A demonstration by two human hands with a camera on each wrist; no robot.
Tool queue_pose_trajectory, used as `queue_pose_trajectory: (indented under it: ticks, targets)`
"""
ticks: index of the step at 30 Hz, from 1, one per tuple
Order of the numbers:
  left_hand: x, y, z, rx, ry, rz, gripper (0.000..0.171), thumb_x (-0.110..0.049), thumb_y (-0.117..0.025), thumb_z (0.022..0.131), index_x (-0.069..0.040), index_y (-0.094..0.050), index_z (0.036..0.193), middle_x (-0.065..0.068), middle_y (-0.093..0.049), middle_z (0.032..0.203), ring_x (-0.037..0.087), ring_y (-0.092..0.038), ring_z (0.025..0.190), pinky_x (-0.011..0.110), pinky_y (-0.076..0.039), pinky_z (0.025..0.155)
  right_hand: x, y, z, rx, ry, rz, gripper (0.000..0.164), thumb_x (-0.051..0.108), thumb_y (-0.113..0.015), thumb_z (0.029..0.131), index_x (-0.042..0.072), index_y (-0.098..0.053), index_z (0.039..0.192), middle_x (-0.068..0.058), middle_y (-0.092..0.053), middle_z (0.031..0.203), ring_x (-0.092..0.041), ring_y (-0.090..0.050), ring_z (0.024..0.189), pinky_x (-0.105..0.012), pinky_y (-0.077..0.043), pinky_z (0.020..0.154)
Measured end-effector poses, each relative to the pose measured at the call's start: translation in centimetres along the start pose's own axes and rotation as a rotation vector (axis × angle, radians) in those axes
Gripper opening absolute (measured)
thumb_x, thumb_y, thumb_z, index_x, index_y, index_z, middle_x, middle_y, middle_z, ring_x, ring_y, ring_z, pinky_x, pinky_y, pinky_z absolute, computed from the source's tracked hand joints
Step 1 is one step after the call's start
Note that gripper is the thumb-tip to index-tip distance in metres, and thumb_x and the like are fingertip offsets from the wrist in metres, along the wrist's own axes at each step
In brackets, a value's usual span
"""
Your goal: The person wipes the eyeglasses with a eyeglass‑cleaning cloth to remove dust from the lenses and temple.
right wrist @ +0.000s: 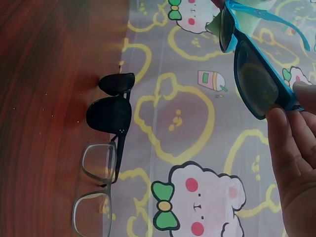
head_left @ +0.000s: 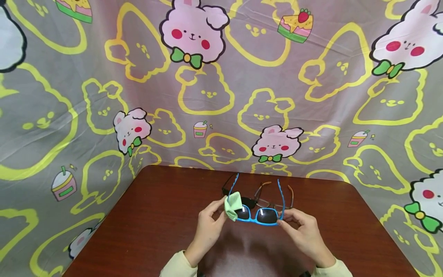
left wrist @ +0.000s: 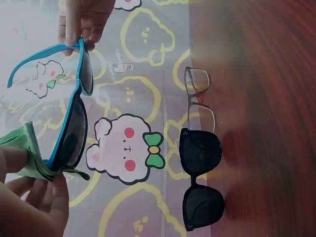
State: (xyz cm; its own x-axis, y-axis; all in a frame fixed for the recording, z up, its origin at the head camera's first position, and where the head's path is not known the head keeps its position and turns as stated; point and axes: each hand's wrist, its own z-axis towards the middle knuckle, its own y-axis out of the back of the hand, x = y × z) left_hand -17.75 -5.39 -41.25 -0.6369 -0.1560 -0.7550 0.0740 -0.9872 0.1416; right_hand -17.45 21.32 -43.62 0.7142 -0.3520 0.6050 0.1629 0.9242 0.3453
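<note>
Blue-framed sunglasses (head_left: 267, 216) with dark lenses are held up off the table, both temples unfolded and pointing away. My left hand (head_left: 209, 225) pinches one end of the frame through a light green cloth (head_left: 233, 206). In the left wrist view the cloth (left wrist: 24, 148) wraps around that corner, hiding part of it. At the other end, my right hand (head_left: 303, 233) grips the corner by the hinge between thumb and fingers. The right wrist view shows these fingertips at the lens edge of the sunglasses (right wrist: 256, 81).
Behind the held pair, black sunglasses (left wrist: 201, 153) and thin-framed clear eyeglasses (left wrist: 202, 116) with brownish temple tips stand side by side on the dark reddish-brown table (head_left: 166, 215). A grey cloth backdrop (head_left: 221, 123) with rabbit drawings surrounds the table's back and sides.
</note>
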Motion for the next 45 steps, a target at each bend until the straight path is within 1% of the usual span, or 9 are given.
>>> queue_pose_trajectory:
  ticks: [4,7,11,15,22,26,28,36,45]
  targets:
    - [0.3,-0.3,-0.1,-0.013,-0.043,0.101,0.032,0.011,-0.066,0.079,0.011,-0.063,0.111,0.019,-0.066,0.098,0.019,-0.061,0.083,0.039,-0.052,0.071,0.1,-0.1,-0.1,0.012,-0.002,0.018,0.032,-0.024,-0.071,0.065,-0.004,-0.065,0.090,-0.011,-0.067,0.080,-0.006,-0.064,0.069,-0.020,-0.053,0.059]
    - [1.6,-0.5,-0.4,0.014,-0.002,0.128,0.031,0.005,-0.065,0.083,0.003,-0.063,0.114,0.013,-0.068,0.100,0.019,-0.062,0.089,0.039,-0.051,0.077,0.0,-0.1,-0.3,0.032,-0.004,0.023,0.030,-0.020,-0.072,0.067,-0.002,-0.065,0.090,-0.008,-0.067,0.081,-0.006,-0.064,0.069,-0.019,-0.052,0.060]
    - [3.1,-0.5,-0.8,0.096,0.042,0.135,0.028,-0.001,-0.062,0.088,-0.005,-0.058,0.116,0.005,-0.069,0.106,0.017,-0.062,0.101,0.036,-0.048,0.087,-0.3,-0.1,-0.4,0.051,-0.005,0.026,0.027,-0.015,-0.073,0.070,0.001,-0.066,0.091,-0.008,-0.066,0.080,-0.007,-0.064,0.069,-0.020,-0.053,0.059]
    - [3.8,-0.5,-0.9,0.123,-0.012,0.152,0.033,-0.001,-0.061,0.088,-0.005,-0.056,0.121,0.005,-0.068,0.110,0.015,-0.061,0.105,0.036,-0.048,0.088,-0.5,0.1,-0.4,0.061,-0.038,0.012,0.023,-0.008,-0.074,0.074,0.005,-0.066,0.091,-0.009,-0.067,0.078,-0.006,-0.064,0.069,-0.020,-0.053,0.060]
    - [3.8,-0.9,-0.7,-0.050,-0.160,0.331,0.040,0.000,-0.072,0.078,-0.004,-0.064,0.117,0.005,-0.071,0.100,0.011,-0.066,0.091,0.029,-0.053,0.075,1.9,-0.1,0.4,0.093,-0.054,-0.027,0.021,-0.013,-0.073,0.072,-0.002,-0.065,0.088,-0.010,-0.067,0.075,-0.013,-0.065,0.067,-0.021,-0.053,0.059]
    - [3.7,-1.2,-0.5,-0.128,-0.192,0.405,0.036,-0.003,-0.076,0.076,-0.006,-0.067,0.111,0.004,-0.071,0.098,0.012,-0.067,0.088,0.028,-0.053,0.070,2.7,-0.3,0.7,0.102,-0.045,-0.007,0.021,-0.013,-0.073,0.072,-0.002,-0.065,0.088,-0.011,-0.066,0.075,-0.014,-0.065,0.068,-0.022,-0.053,0.059]
    - [3.7,-1.3,-0.5,-0.153,-0.192,0.433,0.036,-0.003,-0.076,0.076,-0.006,-0.068,0.110,0.005,-0.071,0.098,0.012,-0.068,0.086,0.030,-0.054,0.068,2.0,-0.5,0.4,0.106,-0.023,0.004,0.024,-0.015,-0.073,0.070,-0.002,-0.065,0.089,-0.011,-0.066,0.076,-0.014,-0.065,0.068,-0.022,-0.053,0.059]
    - [3.5,-1.7,-0.1,-0.196,-0.200,0.559,0.034,-0.005,-0.072,0.078,-0.001,-0.068,0.112,0.010,-0.071,0.098,0.019,-0.069,0.080,0.037,-0.054,0.062,-0.1,-0.8,-0.5,0.143,0.002,-0.002,0.018,0.002,-0.073,0.080,0.007,-0.066,0.096,-0.007,-0.064,0.081,-0.008,-0.063,0.072,-0.021,-0.053,0.060]
    - [3.1,-2.0,0.4,-0.215,-0.233,0.632,0.038,-0.004,-0.068,0.077,0.002,-0.065,0.115,0.010,-0.071,0.096,0.022,-0.068,0.069,0.038,-0.051,0.056,1.6,-1.4,0.0,0.159,0.005,0.004,0.028,-0.021,-0.068,0.071,0.000,-0.064,0.089,-0.004,-0.062,0.078,-0.012,-0.063,0.067,-0.021,-0.052,0.055]
